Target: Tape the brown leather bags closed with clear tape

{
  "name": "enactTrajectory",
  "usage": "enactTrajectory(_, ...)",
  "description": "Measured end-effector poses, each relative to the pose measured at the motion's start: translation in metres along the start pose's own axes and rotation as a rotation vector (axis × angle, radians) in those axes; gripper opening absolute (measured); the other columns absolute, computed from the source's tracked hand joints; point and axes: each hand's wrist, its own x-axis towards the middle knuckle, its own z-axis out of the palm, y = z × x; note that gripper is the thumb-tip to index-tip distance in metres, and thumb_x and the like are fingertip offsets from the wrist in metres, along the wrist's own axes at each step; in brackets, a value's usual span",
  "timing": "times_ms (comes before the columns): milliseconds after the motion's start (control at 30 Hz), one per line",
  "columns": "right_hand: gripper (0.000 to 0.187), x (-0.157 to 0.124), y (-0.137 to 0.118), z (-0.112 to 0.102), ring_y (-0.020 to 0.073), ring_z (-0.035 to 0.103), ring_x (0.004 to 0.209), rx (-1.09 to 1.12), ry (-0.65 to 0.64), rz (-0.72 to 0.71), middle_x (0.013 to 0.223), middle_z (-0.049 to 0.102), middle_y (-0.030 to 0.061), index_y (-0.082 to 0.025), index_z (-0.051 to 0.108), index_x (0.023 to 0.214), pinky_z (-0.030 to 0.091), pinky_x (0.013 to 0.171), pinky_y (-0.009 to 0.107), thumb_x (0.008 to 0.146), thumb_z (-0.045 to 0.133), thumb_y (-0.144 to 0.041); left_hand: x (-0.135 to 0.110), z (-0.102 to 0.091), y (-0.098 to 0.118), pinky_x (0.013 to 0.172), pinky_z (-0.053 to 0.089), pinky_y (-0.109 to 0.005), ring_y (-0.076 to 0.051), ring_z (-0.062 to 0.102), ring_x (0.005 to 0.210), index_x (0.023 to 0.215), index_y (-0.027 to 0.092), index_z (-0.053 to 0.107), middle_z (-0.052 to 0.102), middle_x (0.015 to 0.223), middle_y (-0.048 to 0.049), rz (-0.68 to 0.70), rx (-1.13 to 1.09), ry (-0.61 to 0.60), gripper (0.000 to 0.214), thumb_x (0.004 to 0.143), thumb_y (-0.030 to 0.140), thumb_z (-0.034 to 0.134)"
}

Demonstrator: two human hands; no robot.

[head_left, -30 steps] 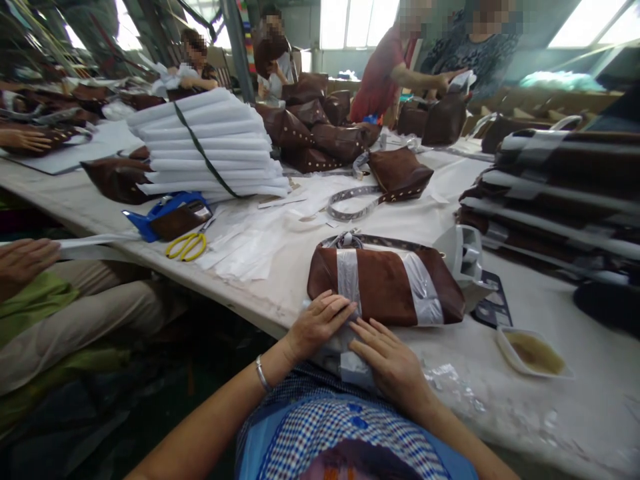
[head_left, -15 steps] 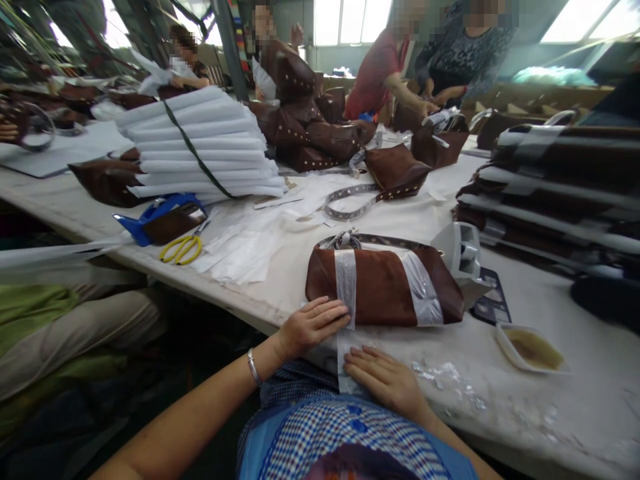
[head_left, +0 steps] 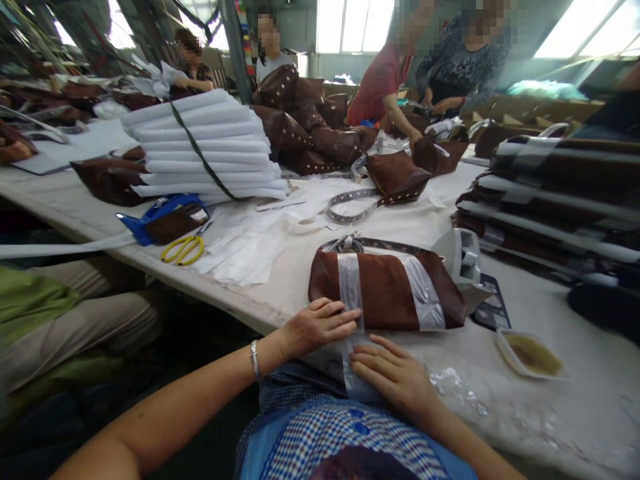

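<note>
A brown bag (head_left: 385, 290) lies flat on the white table (head_left: 500, 400) in front of me, with two clear plastic strips (head_left: 350, 283) wrapped across it. My left hand (head_left: 315, 327) rests with fingers stretched on the bag's near edge, at the lower end of the left strip. Just below the bag, my right hand (head_left: 395, 373) lies flat, fingers together, pressing the loose tail of that plastic strip against the table edge. Neither hand grips anything.
Yellow scissors (head_left: 184, 249) and a blue tool (head_left: 160, 213) lie left, beside a tied stack of white sheets (head_left: 210, 147). A small tray of glue (head_left: 533, 353) sits right. Stacked wrapped bags (head_left: 560, 193) fill the right. Other people work at the far side and left.
My left hand slid slightly right along the bag's edge onto the strip. My right hand stays flat on the strip's tail. People at the far side moved bags about.
</note>
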Motion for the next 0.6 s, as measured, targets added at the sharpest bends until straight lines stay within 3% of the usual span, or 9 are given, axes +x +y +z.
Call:
enactTrajectory(267, 0.029, -0.004, -0.002, 0.003, 0.0150, 0.072, 0.099, 0.023, 0.025, 0.031, 0.104, 0.077, 0.0069, -0.016, 0.066, 0.113, 0.056, 0.097, 0.033, 0.102, 0.038, -0.017, -0.004, 0.003, -0.011, 0.098, 0.047, -0.033, -0.017, 0.054, 0.119, 0.110, 0.025, 0.068, 0.045, 0.152, 0.0053, 0.096, 0.009, -0.020, 0.018, 0.096, 0.021, 0.057)
enactTrajectory(600, 0.034, 0.031, 0.025, -0.013, 0.0138, 0.072, 0.096, 0.005, 0.051, 0.089, 0.103, 0.077, 0.0033, -0.022, 0.068, 0.113, 0.053, 0.100, 0.032, 0.093, 0.045, -0.006, -0.009, 0.008, -0.005, 0.102, 0.047, -0.034, -0.018, 0.053, 0.123, 0.116, 0.022, 0.067, 0.047, 0.151, 0.0016, 0.080, 0.047, 0.015, 0.022, 0.096, 0.021, 0.058)
